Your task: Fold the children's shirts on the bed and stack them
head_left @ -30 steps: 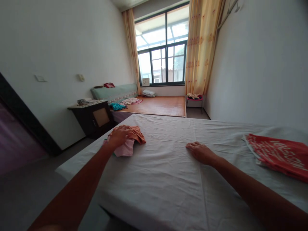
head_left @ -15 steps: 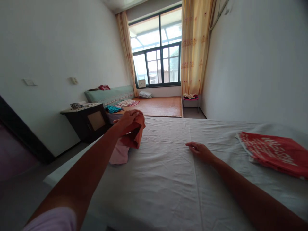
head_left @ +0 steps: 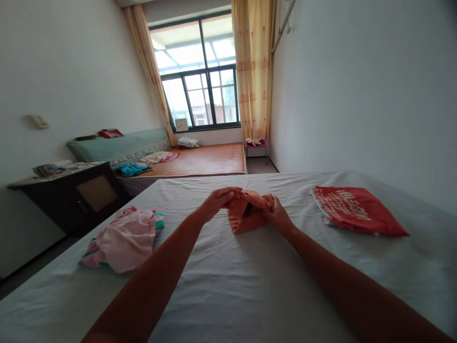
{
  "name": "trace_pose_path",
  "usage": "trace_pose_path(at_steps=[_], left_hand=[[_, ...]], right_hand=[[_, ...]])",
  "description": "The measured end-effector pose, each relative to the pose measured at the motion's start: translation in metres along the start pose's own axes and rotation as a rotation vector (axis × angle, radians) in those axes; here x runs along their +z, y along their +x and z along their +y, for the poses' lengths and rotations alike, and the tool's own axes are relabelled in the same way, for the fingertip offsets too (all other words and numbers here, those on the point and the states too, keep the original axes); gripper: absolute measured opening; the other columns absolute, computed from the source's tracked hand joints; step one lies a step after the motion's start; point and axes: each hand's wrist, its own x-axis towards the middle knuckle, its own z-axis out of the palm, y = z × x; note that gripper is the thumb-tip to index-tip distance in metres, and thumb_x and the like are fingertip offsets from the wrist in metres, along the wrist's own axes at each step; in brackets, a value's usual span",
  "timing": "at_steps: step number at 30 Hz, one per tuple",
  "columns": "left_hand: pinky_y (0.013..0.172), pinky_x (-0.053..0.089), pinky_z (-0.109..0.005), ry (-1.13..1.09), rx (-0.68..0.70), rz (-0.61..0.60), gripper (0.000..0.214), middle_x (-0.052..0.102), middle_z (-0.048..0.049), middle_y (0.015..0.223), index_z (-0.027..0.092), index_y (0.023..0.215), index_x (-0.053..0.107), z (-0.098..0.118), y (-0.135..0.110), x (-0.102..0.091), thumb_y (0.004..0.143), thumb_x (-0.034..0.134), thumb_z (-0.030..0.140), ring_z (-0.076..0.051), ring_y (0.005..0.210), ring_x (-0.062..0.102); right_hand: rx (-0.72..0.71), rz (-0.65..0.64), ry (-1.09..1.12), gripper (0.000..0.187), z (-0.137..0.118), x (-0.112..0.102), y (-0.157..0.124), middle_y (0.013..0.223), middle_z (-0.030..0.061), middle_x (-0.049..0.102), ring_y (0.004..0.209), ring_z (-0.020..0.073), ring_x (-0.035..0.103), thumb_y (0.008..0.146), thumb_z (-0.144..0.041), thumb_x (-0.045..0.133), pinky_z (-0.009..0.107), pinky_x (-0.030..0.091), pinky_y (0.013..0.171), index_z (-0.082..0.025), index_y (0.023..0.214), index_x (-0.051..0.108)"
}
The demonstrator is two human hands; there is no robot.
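An orange piece of clothing [head_left: 240, 216] is held up between both hands, just over the white sheet [head_left: 228, 286]; its exact kind does not show. My left hand [head_left: 222, 197] is closed on its upper left edge, and my right hand [head_left: 276, 213] grips the upper right side. The cloth hangs in a loop with a dark gap in the middle. To the left lies a crumpled pile of pink clothes [head_left: 123, 240] with green and red edges. A flat red bag [head_left: 357, 209] with pale lettering rests on the right.
A dark cabinet [head_left: 96, 190] stands beyond the left edge of the sheet. Behind is a bed with a brown mat [head_left: 210, 159], holding a teal cloth [head_left: 132, 169]. A small pink-rimmed stool [head_left: 256, 144] stands below the curtain [head_left: 255, 71].
The orange clothing has moved right, to the middle of the sheet. My right hand, empty before, now grips it too. The view has turned right, and the pink pile is fully visible.
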Motion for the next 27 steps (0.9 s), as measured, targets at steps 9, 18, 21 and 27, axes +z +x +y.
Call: trace_pose_path(at_steps=[9, 18, 21, 27], left_hand=[[0.056, 0.048, -0.020, -0.068, 0.097, 0.663, 0.046, 0.067, -0.0041, 0.097, 0.019, 0.106, 0.066, -0.046, -0.023, -0.090, 0.068, 0.072, 0.045, -0.015, 0.078, 0.062], [0.079, 0.052, -0.033, 0.146, -0.164, 0.586, 0.059, 0.064, -0.0113, 0.112, 0.016, 0.117, 0.058, -0.083, -0.033, -0.094, 0.067, 0.072, 0.044, -0.023, 0.098, 0.062], [0.092, 0.046, -0.036, 0.307, -0.087, 0.548, 0.061, 0.065, -0.0113, 0.110, 0.013, 0.112, 0.062, -0.091, -0.031, -0.092, 0.056, 0.077, 0.028, -0.025, 0.104, 0.060], [0.078, 0.051, -0.029, 0.000, 0.087, 0.691, 0.049, 0.068, -0.0067, 0.101, 0.016, 0.109, 0.065, -0.076, -0.030, -0.111, 0.062, 0.069, 0.026, -0.019, 0.090, 0.064]], right_hand=[[0.313, 0.135, 0.376, 0.063, 0.037, -0.046, 0.020, 0.106, 0.0115, 0.067, 0.088, 0.0262, 0.068, 0.070, -0.035, 0.064, 0.038, 0.057, 0.074, -0.020, 0.128, 0.042], [-0.034, -0.123, -0.191, 0.053, 0.028, -0.040, 0.010, 0.121, 0.0098, 0.061, 0.113, 0.0266, 0.055, 0.074, -0.045, 0.062, 0.042, 0.043, 0.097, -0.019, 0.120, 0.057], [-0.156, -0.195, -0.394, 0.063, 0.028, -0.034, 0.004, 0.132, 0.0099, 0.054, 0.125, 0.0284, 0.045, 0.066, -0.027, 0.066, 0.045, 0.034, 0.106, -0.020, 0.128, 0.054], [0.060, 0.000, -0.128, 0.027, 0.019, -0.064, 0.013, 0.094, 0.0061, 0.070, 0.089, 0.0226, 0.064, 0.079, -0.027, 0.050, 0.035, 0.049, 0.084, -0.020, 0.099, 0.067]])
